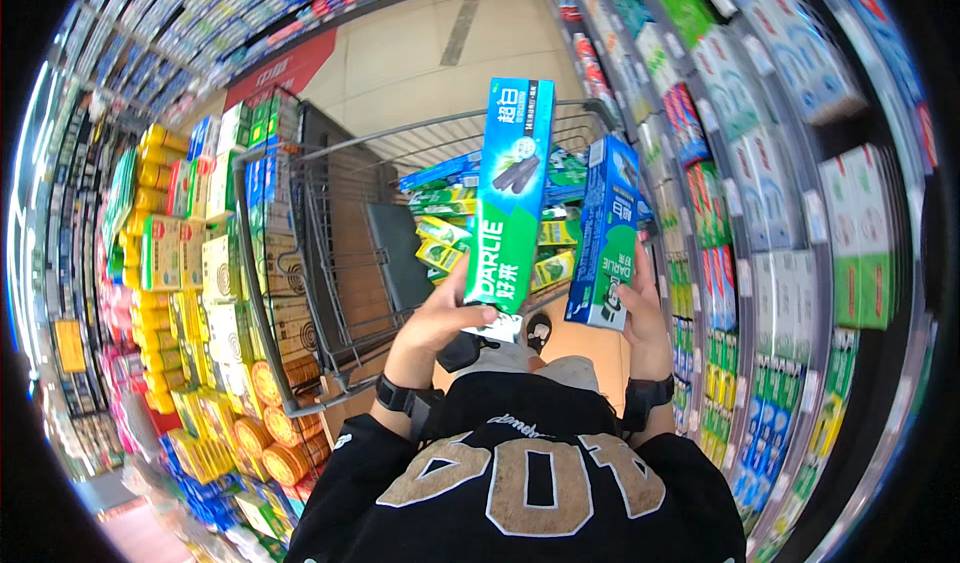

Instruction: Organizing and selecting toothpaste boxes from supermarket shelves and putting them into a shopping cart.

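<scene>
My left hand (444, 309) grips the lower end of a blue and green Darlie toothpaste box (513, 195), its broad front facing up. In my right hand (642, 296) is a second Darlie box (604, 233), held by its lower right side with a narrow side partly showing. The two boxes are apart, both raised over a wire shopping cart (352, 139). Behind them, yellow and green toothpaste boxes (442, 236) and blue boxes (442, 170) lie in the cart, partly hidden by the box in my left hand.
Shelves of boxed toothpaste (776, 188) rise close on my right. To the left of the cart stand stacked yellow and white boxes (225, 278) and round orange tins (281, 428). Tiled floor (405, 52) stretches beyond the cart, toward more shelves (217, 15).
</scene>
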`<state>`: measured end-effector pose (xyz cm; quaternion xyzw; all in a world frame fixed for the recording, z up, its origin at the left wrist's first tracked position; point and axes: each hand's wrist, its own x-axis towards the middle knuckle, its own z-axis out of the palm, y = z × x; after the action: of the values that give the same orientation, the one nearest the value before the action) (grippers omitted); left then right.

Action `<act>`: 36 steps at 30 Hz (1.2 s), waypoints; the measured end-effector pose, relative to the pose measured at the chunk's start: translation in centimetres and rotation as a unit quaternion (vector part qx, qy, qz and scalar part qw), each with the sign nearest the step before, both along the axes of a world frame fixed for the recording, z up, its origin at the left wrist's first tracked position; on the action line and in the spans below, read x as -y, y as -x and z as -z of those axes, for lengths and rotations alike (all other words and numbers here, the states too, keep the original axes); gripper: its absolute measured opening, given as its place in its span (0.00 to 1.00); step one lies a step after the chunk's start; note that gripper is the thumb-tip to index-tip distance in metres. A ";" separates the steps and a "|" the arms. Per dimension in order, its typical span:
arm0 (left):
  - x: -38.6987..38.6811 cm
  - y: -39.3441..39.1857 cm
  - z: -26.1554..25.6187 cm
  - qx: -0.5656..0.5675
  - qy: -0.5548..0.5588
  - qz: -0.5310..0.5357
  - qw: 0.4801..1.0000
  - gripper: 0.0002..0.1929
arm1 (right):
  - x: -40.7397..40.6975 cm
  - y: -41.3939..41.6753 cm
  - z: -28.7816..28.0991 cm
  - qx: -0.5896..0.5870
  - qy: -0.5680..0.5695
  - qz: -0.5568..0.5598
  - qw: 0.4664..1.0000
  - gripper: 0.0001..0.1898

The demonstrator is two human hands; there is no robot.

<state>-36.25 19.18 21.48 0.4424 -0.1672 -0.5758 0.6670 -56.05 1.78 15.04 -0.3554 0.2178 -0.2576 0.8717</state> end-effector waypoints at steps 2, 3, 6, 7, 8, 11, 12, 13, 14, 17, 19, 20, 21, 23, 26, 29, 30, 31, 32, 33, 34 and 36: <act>1.4 2.4 -0.3 0.037 0.014 0.022 0.999 0.38 | -0.8 1.2 -3.9 0.016 0.064 0.019 0.998 0.49; 2.2 3.4 -1.3 0.058 0.004 0.036 0.998 0.39 | -1.4 1.6 -5.4 0.019 0.073 0.034 0.997 0.49; 3.9 6.0 -3.0 0.067 0.048 0.065 0.994 0.37 | -2.4 3.6 -8.3 -0.001 0.261 0.043 0.964 0.49; 4.2 6.6 -3.1 0.076 0.063 0.066 0.993 0.38 | -2.6 4.5 -8.6 0.000 0.271 0.058 0.961 0.49; 4.3 7.1 -3.4 0.103 0.043 0.099 0.989 0.40 | -2.8 5.3 -9.0 0.004 0.275 0.071 0.959 0.50; 5.1 8.9 -4.7 0.154 0.084 0.184 0.967 0.43 | -3.3 8.2 -9.7 0.008 0.308 0.097 0.946 0.52; 5.1 9.3 -5.2 0.162 0.091 0.191 0.964 0.43 | -3.6 8.9 -10.2 -0.004 0.343 0.096 0.934 0.52; 5.3 9.7 -5.3 0.193 0.091 0.204 0.955 0.46 | -3.8 9.5 -10.6 -0.019 0.379 0.096 0.920 0.53; 5.5 10.2 -5.4 0.225 0.090 0.216 0.946 0.48 | -4.2 9.9 -10.7 -0.031 0.380 0.114 0.917 0.54; 6.7 11.3 -5.4 0.288 0.121 0.230 0.922 0.49 | -4.9 11.8 -9.2 -0.067 0.341 0.113 0.931 0.56; 7.0 12.5 -6.8 0.242 0.111 0.200 0.943 0.41 | -5.4 12.2 -9.0 -0.056 0.353 0.161 0.920 0.48; 7.4 12.6 -6.8 0.297 0.125 0.196 0.926 0.40 | -5.3 12.9 -9.4 -0.125 0.412 0.137 0.892 0.40; 7.4 12.8 -6.7 0.351 0.136 0.191 0.906 0.40 | -5.5 13.3 -9.9 -0.192 0.465 0.111 0.857 0.31; 7.9 13.4 -6.7 0.356 0.129 0.193 0.905 0.38 | -6.1 13.4 -9.9 -0.175 0.384 0.182 0.888 0.19; 8.3 14.3 -6.1 0.369 0.162 0.186 0.896 0.38 | -5.6 15.2 -8.5 -0.160 0.477 0.191 0.843 0.25; 7.9 14.5 -5.4 0.381 0.137 0.213 0.889 0.37 | -6.0 16.1 -7.7 -0.227 0.403 0.223 0.858 0.27; 7.9 14.4 -5.5 0.387 0.161 0.220 0.881 0.36 | -5.8 16.3 -6.9 -0.070 0.343 0.243 0.904 0.27; 8.2 14.3 -4.5 0.333 0.138 0.243 0.900 0.34 | -5.1 16.4 -7.9 -0.028 0.281 0.240 0.929 0.24; 8.4 14.2 -4.1 0.364 0.192 0.245 0.878 0.33 | -4.1 16.1 -8.6 0.003 0.408 0.252 0.877 0.23; 8.7 14.4 -4.6 0.393 0.246 0.248 0.850 0.31 | -3.6 15.9 -9.0 0.033 0.527 0.261 0.808 0.21; 8.5 15.1 -5.3 0.386 0.244 0.230 0.859 0.29 | -4.1 15.7 -9.9 0.059 0.454 0.272 0.846 0.20; 8.6 15.1 -4.6 0.390 0.252 0.235 0.854 0.29 | -4.0 16.0 -9.3 0.034 0.484 0.279 0.829 0.20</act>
<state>-51.39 10.58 26.06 0.3949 -0.6516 -0.4343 0.4805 -72.07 5.81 24.38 -0.6472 0.1250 -0.5738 0.4860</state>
